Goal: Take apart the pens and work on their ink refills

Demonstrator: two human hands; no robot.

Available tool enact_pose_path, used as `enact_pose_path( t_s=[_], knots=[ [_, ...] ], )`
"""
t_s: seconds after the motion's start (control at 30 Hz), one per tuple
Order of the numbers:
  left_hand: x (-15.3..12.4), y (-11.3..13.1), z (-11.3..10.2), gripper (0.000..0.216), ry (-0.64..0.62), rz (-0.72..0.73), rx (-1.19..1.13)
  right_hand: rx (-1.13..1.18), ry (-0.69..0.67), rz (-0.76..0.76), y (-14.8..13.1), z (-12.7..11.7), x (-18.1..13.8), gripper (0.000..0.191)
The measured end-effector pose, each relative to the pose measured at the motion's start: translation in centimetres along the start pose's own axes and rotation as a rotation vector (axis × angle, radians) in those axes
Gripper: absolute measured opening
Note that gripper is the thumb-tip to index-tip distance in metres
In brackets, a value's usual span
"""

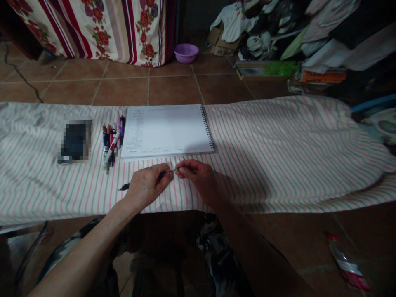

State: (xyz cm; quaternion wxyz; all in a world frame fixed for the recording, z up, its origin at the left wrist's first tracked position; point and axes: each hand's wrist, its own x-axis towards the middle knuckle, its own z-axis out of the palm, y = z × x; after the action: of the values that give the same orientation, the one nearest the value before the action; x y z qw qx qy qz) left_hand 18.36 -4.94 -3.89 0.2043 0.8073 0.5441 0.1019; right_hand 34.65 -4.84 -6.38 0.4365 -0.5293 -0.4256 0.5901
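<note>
A slim black pen point(124, 187) runs through my left hand point(150, 181), whose fingers are wrapped round it. Its clip end sticks out to the left, and a thin metallic part bridges the small gap between my hands. My right hand point(198, 175) pinches that thin end between thumb and fingers; whether a separate part is in its grip is hidden. Just beyond both hands lies an open spiral-bound sketch pad point(173, 128), its page mostly blank with printed text along the left side. Left of the pad is a loose bunch of pens point(111, 142).
A striped cloth point(278, 144) covers the long table. A blurred dark phone-like object point(74, 141) lies at the left. On the tiled floor beyond are a purple basin point(186, 53) and a cardboard box point(222, 41) with clothes. A bottle point(348, 264) lies at the lower right.
</note>
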Motion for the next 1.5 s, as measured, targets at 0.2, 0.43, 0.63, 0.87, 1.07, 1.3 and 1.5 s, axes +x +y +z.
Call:
enact_pose_path(
  t_s=[0.2,0.43,0.63,0.87,1.07,1.3,1.5],
  knots=[
    [0.11,-0.33,0.27,0.024,-0.008,0.016,-0.038,-0.100,-0.021,-0.058,0.45,-0.23,0.05,0.012],
    [0.10,-0.63,0.19,0.026,-0.018,0.140,-0.136,-0.139,-0.040,-0.103,0.69,-0.48,0.28,0.014],
    [0.03,-0.53,-0.21,0.028,-0.051,0.184,-0.155,-0.189,-0.058,-0.137,0.92,-0.34,0.17,0.012],
    [0.13,-0.66,-0.07,0.025,-0.019,0.154,-0.209,-0.228,-0.064,-0.145,0.66,-0.31,0.01,0.012],
    [0.12,-0.64,-0.13,0.016,-0.017,0.129,-0.201,-0.323,-0.053,-0.148,0.62,-0.29,-0.06,0.011],
    [0.09,-0.63,-0.07,0.016,0.007,0.176,-0.118,-0.441,-0.034,-0.179,0.17,-0.30,-0.34,0.011],
    [0.05,-0.79,0.00,0.019,0.007,0.158,-0.097,-0.530,-0.032,-0.292,-0.04,-0.12,-0.63,0.011]
  ],
)
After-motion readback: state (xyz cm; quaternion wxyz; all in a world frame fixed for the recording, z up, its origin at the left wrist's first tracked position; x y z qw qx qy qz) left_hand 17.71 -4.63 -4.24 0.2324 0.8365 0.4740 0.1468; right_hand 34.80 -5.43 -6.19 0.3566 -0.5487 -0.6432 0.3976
